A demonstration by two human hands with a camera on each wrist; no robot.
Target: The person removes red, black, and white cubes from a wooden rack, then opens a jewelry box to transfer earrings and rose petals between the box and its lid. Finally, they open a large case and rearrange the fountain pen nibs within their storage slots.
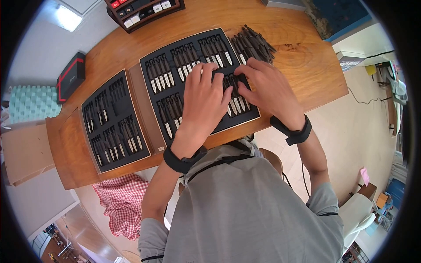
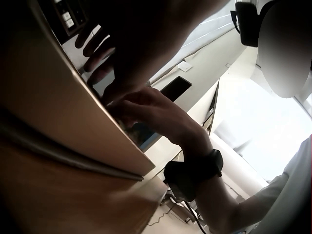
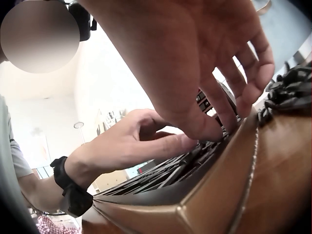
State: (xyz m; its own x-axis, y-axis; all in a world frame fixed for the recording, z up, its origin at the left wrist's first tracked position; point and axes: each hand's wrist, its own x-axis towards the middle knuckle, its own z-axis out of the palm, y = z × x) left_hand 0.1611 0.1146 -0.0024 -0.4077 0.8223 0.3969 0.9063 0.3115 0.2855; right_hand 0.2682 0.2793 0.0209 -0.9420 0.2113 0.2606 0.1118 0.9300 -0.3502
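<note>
Dark slim pieces with pale, rounded ends (image 1: 158, 79) lie in rows in a black-lined folding case (image 1: 193, 36). My left hand (image 1: 204, 96) bends over the middle of the case's right panel, its fingers spread and the thumb pointing toward the lower right group. In the left wrist view the fingers of my left hand (image 2: 131, 48) reach down at the case edge. My right hand (image 1: 269, 83) is over the panel's right edge, thumb and index apart beside that group. Close up, the fingers of my right hand (image 3: 214, 73) point down among the pieces, their tips partly hidden.
Loose dark pieces (image 1: 254, 44) are heaped right of the case on the wooden table (image 1: 298, 48). The case's left panel (image 1: 115, 136) holds more rows. A dark rack (image 1: 144, 13) stands at the back, and a black box with red ribbon (image 1: 71, 76) at the left.
</note>
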